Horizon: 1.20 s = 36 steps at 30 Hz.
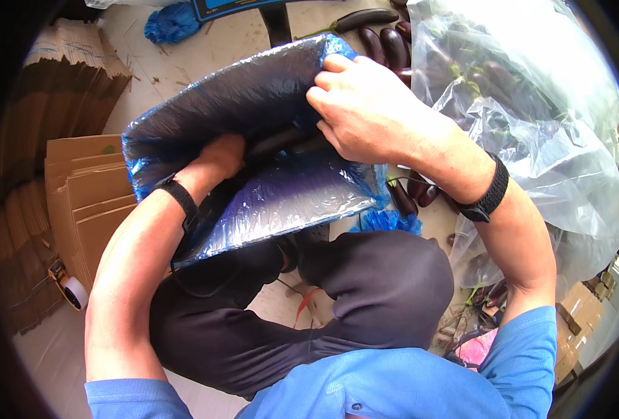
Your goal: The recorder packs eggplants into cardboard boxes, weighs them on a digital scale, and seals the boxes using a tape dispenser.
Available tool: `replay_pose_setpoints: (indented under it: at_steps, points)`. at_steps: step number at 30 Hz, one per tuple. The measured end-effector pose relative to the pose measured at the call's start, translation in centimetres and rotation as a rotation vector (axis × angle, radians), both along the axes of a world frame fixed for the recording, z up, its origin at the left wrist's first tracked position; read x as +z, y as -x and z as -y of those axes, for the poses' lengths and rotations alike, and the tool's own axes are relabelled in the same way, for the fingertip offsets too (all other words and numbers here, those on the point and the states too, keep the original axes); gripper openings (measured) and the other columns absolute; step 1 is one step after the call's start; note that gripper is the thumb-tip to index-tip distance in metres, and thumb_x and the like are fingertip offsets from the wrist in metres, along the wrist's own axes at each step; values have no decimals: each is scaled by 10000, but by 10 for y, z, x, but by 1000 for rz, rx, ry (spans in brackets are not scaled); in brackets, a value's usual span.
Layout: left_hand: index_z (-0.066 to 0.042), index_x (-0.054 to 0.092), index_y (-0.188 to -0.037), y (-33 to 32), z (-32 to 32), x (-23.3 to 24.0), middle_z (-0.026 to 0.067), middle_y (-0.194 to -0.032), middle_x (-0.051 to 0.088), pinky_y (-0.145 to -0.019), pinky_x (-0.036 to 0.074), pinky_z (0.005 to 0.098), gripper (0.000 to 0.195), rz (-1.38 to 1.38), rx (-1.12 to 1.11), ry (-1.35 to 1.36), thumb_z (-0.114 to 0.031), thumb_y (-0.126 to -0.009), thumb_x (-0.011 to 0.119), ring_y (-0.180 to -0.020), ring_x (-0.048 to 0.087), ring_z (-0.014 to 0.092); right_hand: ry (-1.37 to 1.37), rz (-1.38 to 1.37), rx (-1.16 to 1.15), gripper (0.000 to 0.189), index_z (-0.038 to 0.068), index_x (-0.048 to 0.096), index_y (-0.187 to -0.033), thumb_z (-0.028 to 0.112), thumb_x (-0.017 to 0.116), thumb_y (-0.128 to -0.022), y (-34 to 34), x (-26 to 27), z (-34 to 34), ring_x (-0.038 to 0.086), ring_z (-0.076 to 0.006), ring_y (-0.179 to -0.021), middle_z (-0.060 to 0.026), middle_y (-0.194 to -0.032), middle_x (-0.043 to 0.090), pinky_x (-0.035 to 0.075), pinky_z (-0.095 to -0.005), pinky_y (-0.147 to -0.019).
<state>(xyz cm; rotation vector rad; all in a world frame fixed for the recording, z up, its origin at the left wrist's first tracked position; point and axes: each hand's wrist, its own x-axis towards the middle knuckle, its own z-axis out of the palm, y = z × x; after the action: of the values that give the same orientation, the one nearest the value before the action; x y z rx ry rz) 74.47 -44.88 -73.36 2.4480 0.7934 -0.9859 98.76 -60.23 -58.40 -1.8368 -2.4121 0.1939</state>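
An open box or crate lined with a blue plastic bag (283, 194) stands tilted before my knees. My left hand (225, 154) reaches down inside it; shadow hides the fingers, so I cannot tell what they hold. Beside that hand lies a dark eggplant (275, 142), partly shaded. At the far right corner my right hand (359, 107) has its fingers curled over the rim, gripping the blue liner. Each wrist wears a black strap.
Flattened cardboard (97, 209) and stacked cartons (63, 89) stand at left, near a tape dispenser (68, 285). Loose eggplants (388, 44) lie beyond the box. A large clear plastic bag (540, 136) of eggplants fills the right. Crumpled blue plastic (170, 23) and a dark stand (274, 26) are behind.
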Motion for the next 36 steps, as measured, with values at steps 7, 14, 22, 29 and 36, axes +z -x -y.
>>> replay_pose_setpoints:
  at_steps: [7, 14, 22, 29, 36]
  points:
    - [24, 679, -1190, 0, -12, -10, 295, -1208, 665, -1048, 483, 453, 419, 52, -226, 26, -175, -829, 753, -1209, 615, 405, -507, -469, 4, 227, 25, 700, -976, 186, 751, -825, -11, 32, 4, 672, -316, -977, -130, -914, 714, 551, -433, -845]
    - [41, 718, -1135, -38, 0, 2, 271, -1112, 714, -961, 550, 439, 444, 8, -199, 0, -192, -774, 833, -1096, 690, 380, 18, -442, -714, 233, -14, 650, -983, 200, 582, -919, -62, -107, 92, 688, -448, -905, -277, -902, 690, 554, -491, -786]
    - [44, 687, -1193, -70, -15, 111, 157, -1069, 725, -748, 601, 355, 516, 13, 103, 528, -382, -907, 747, -896, 707, 245, 551, 254, -655, 506, 45, 524, -1375, 188, 608, -897, -34, -150, 272, 713, -359, -918, -189, -1016, 673, 552, -499, -810]
    - [49, 668, -1219, -51, -5, 185, 178, -1077, 734, -849, 575, 367, 490, 203, -37, 473, -313, -903, 761, -980, 712, 259, 65, 353, -413, 619, 44, 466, -1478, 166, 576, -881, -21, -76, 286, 433, -374, -1393, -220, -1504, 450, 341, -565, -1119]
    - [56, 618, -1284, -21, -8, 247, 145, -1093, 721, -877, 555, 335, 518, 503, 89, 401, -242, -886, 765, -996, 688, 189, 445, 456, -1218, 771, 57, 294, -1581, 160, 629, -894, -135, -54, 348, 668, -401, -1083, -292, -1299, 573, 566, -510, -836]
